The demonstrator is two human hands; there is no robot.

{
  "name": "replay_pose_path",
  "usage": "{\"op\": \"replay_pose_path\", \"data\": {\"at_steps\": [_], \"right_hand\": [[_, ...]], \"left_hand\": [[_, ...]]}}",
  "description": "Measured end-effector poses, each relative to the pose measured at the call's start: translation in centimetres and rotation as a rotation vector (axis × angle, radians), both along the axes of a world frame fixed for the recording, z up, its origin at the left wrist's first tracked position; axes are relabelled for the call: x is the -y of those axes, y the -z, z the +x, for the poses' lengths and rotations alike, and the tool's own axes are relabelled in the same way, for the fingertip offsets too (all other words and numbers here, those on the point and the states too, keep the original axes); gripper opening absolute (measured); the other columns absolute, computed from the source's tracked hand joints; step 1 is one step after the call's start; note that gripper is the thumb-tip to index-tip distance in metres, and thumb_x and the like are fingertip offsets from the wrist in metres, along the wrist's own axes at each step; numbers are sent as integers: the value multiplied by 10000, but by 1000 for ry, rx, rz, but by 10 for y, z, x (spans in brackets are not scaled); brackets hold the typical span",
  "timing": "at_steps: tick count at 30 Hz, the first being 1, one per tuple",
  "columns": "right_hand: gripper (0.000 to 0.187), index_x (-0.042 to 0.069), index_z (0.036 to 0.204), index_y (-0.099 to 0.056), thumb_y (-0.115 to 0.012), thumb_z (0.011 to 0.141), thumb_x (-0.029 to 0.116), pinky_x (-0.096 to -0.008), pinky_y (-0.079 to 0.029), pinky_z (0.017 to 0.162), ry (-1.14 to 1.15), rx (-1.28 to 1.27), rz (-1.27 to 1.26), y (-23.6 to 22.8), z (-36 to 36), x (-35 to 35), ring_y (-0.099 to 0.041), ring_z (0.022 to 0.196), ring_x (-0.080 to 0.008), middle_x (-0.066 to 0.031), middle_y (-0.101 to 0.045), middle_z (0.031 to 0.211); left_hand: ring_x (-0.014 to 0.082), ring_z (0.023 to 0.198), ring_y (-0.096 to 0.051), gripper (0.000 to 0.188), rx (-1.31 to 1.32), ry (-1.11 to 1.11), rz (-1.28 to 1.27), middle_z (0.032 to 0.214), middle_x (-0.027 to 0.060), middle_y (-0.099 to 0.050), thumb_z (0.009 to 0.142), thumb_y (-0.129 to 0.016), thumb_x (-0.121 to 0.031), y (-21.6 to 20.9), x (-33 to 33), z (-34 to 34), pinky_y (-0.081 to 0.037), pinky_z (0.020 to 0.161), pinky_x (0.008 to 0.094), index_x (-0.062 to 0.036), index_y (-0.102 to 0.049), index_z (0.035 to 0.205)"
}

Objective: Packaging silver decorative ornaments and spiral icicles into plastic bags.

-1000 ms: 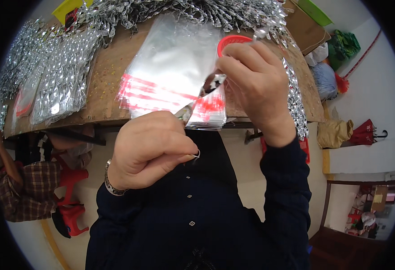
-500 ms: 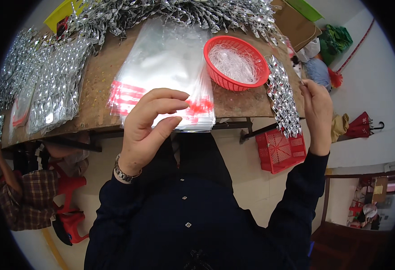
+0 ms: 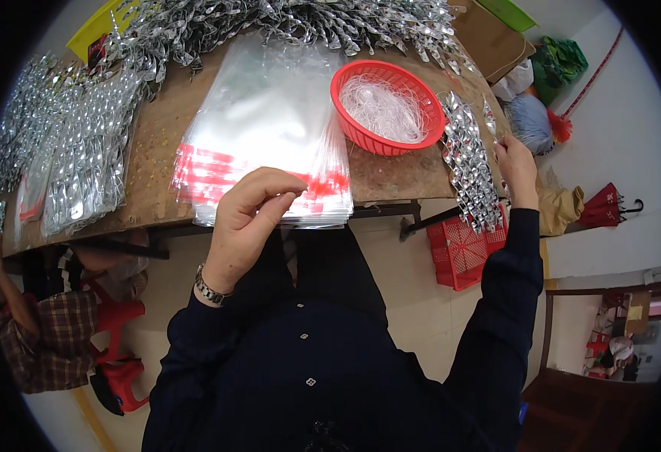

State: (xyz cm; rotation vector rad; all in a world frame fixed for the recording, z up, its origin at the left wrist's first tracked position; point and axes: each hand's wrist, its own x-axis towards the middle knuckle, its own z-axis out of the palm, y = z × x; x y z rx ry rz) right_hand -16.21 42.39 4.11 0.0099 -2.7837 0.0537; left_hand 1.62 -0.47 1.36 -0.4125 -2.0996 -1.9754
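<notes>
Pinching at the near edge of the stack of clear bags point(image 3: 270, 143), the left hand point(image 3: 251, 218) sits centre-left of the frame, thumb and fingertips curled together over the red-striped end; looks like it grips the top bag's lip, though whether a sheet is actually caught between them is hard to tell. Stack runs lengthwise away from that hand, long axis pointing to the upper part of the frame, red strip nearest the body. Right hand point(image 3: 517, 169) is at right of frame, well apart from the bags, fingers lightly closed on the row of silver foil pieces point(image 3: 467, 169) lying at the right edge of the surface point(image 3: 153, 143). That row also runs near-to-far, just left of the right hand. Red basket point(image 3: 387, 105) sits between the stack and the foil row, holding white stringy stuff. More silver foil pieces heaped along the top and left of the frame. So left hand nearer the bags, right hand nearer the foil.
</notes>
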Motion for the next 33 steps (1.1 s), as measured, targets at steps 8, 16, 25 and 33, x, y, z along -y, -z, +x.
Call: {"op": "replay_pose_path", "data": {"at_steps": [8,16,25,33], "right_hand": [[247,43,941,-663,-585,849,258,-446,-489,787,54,62,-1,17,-29,9,-635,901,-377,-216,-663,906],[249,71,952,-677,-588,856,282,-458,-493,790,92,62,13,26,-30,13,-640,901,-374,-199,-673,919],[224,106,948,-682,-584,866,291,-468,-500,772,72,32,13,40,-30,-6,-643,893,-370,-183,-677,924],[204,102,932,-676,-576,871,269,-468,-501,755,84,4,-1,33,-17,3,-641,878,-369,-181,-674,917]], "left_hand": [[102,806,-542,158,36,1,-26,944,50,-606,885,-540,24,6,2,-3,-428,695,224,6,-649,999],[68,746,-527,148,92,-1,-1,917,33,-591,896,-541,6,10,2,-4,-424,629,197,4,-649,998],[108,854,-581,172,148,15,-1,957,59,-632,900,-516,-6,11,6,-4,-451,718,216,6,-651,1006],[103,840,-570,166,173,32,4,950,52,-626,898,-517,-6,12,6,-5,-442,705,217,8,-651,995]]}}
